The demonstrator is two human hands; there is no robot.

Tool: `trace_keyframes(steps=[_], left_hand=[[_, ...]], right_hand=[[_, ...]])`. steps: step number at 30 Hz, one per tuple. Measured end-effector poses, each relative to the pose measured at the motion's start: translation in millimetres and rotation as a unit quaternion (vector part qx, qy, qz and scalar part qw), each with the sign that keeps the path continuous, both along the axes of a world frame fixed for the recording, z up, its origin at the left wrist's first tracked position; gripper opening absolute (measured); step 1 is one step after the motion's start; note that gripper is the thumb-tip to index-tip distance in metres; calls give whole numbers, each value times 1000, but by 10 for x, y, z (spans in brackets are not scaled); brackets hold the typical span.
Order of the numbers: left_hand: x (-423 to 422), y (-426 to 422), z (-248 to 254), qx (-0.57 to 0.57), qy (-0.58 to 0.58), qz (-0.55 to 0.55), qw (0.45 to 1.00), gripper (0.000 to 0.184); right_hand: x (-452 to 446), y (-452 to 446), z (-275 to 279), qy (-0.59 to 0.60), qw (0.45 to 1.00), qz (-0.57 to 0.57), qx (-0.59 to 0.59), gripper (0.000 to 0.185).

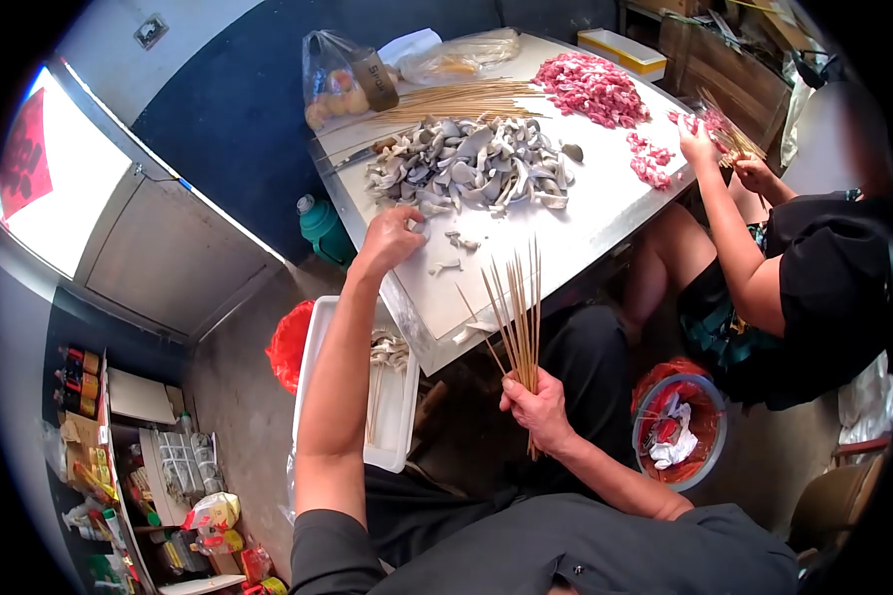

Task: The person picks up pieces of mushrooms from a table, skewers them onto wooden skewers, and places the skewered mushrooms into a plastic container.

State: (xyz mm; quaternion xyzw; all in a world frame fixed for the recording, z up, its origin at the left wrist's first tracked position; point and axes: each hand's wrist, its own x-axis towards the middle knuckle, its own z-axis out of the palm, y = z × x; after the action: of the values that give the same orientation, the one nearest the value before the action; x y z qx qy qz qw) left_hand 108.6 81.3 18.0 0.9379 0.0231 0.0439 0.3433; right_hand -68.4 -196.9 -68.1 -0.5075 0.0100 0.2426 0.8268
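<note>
My left hand (395,238) is at the left edge of the table, its fingers curled together on a small grey mushroom piece by the near side of the pile. Sliced grey mushrooms (476,164) are heaped on the pale table (585,233), with a few loose pieces (446,266) in front. My right hand (538,409) is closed round the lower part of a fanned bundle of wooden skewers (519,317), near the table's front edge. Under my left forearm, a white tray (399,421) holds mushrooms on skewers (387,352).
Loose skewers (466,102), a knife (360,155) and a plastic bag (332,79) lie behind the mushrooms. Diced red meat (590,89) is at the back right. At the right, another person (824,258) holds skewers and meat. A lined bucket (679,426) stands on the floor.
</note>
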Motion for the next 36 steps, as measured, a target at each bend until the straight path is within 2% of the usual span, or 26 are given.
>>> trace_keyframes(steps=[1, 5, 8, 10, 14, 20, 21, 22, 23, 25, 28, 33, 35, 36], left_hand=[[-22, -23, 68, -67, 70, 12, 995, 30], [64, -15, 70, -72, 86, 16, 994, 25], [142, -23, 128, -32, 130, 23, 991, 34], [173, 10, 65, 111, -4, -24, 994, 29], [124, -15, 108, 125, 54, -46, 990, 24], [-89, -80, 103, 196, -56, -70, 977, 19], [-197, -129, 103, 32, -45, -34, 998, 18], [-307, -183, 105, -133, -32, 3, 991, 16], [-422, -250, 97, -132, -31, 3, 991, 16], [-671, -383, 47, -266, -84, 51, 959, 12], [-983, -457, -130, -420, -92, 58, 901, 12], [-1324, -618, -200, -521, -86, 91, 844, 16], [-1391, -672, -171, -593, -85, 109, 793, 17], [-1396, -663, -214, -602, -84, 117, 786, 18]], right_hand=[[1, 10, 13, -3, 1000, 2, 0, 7], [-12, 22, 8, -7, 1000, 10, 8, 7], [-48, 25, -18, -9, 1000, 4, 13, 7], [-67, 12, -8, -6, 1000, 1, 10, 7], [-68, -32, -6, -11, 1000, 6, -2, 7], [-83, -48, 38, -4, 1000, 11, 10, 8], [-88, -48, 31, -3, 1000, 10, 11, 8], [-86, -43, 15, -8, 1000, 10, 12, 9], [-88, -37, 6, -12, 1000, 10, 13, 11], [-93, -28, 25, -12, 1000, 13, 16, 11], [-103, 13, 40, -14, 999, 22, 20, 11], [-143, 69, 23, -16, 999, 37, 15, 10], [-164, 87, 10, -16, 999, 39, 23, 10], [-169, 93, -3, -15, 999, 40, 22, 10]])
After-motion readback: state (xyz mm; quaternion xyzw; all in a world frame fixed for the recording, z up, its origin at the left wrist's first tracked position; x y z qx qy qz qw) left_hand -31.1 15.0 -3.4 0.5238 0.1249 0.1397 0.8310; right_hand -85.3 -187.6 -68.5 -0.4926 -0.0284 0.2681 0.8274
